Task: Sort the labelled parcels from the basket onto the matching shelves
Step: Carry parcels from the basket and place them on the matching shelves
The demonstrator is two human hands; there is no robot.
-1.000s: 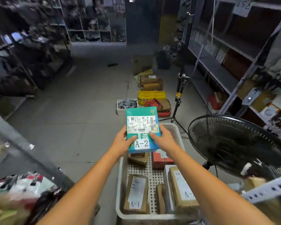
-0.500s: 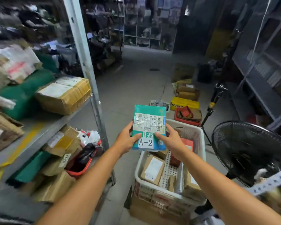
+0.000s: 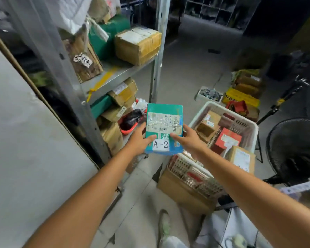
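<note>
a pale shoe [image 3: 164, 224] shows at the bottom edge, and beyond it the left hand [image 3: 138, 140] and right hand [image 3: 189, 140] clamp a teal parcel [image 3: 164, 129] by its sides, thumbs on its front flanking the a-2 label [image 3: 160, 144], other fingers wrapped behind. the parcel hangs in the air between the metal shelf unit [image 3: 115, 74] on the left and the white basket [image 3: 220, 106] on the right, which rests on a cardboard box [image 3: 183, 192] and holds a red box [image 3: 228, 138]. farther off, a taped carton [image 3: 137, 45] sits on the upper shelf and a black fan [image 3: 293, 149] stands right of the basket.
</note>
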